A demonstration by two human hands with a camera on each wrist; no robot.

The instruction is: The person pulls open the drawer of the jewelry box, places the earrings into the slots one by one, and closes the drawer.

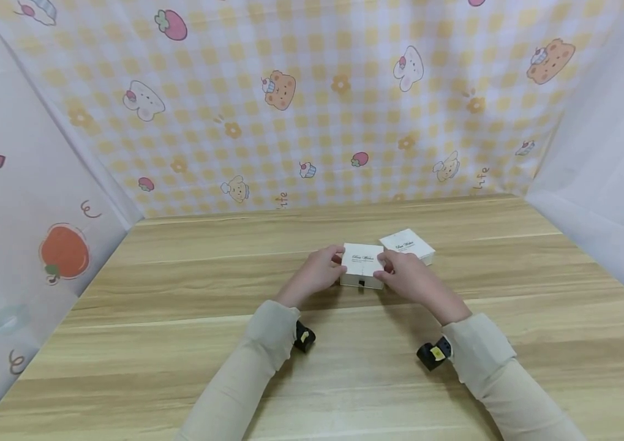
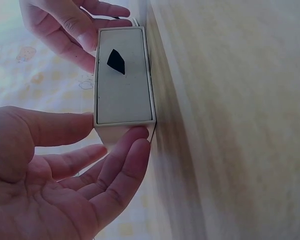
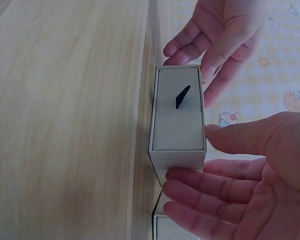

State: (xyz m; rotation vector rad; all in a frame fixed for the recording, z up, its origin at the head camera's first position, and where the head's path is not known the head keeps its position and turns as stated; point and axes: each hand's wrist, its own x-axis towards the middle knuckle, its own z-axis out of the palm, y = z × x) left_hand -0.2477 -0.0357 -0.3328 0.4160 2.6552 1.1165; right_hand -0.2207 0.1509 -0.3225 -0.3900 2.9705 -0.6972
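Observation:
A small white box (image 1: 364, 263) with script lettering on its lid lies on the wooden table (image 1: 345, 367). Its front face (image 2: 124, 85) carries a black pull tab (image 2: 116, 61), which also shows in the right wrist view as the tab (image 3: 182, 96). My left hand (image 1: 323, 269) touches the box's left end, with the thumb (image 2: 65, 127) at the top edge and straight fingers (image 2: 127, 150) against the end. My right hand (image 1: 402, 272) touches the right end the same way, with nearly straight fingers (image 3: 195, 182). Both hands frame the box (image 3: 179, 117).
A second white box (image 1: 408, 245) sits just behind and to the right of the first, touching it or nearly so; its corner (image 3: 175, 227) shows under my right hand. Patterned cloth walls (image 1: 312, 104) close the table at the back and on both sides.

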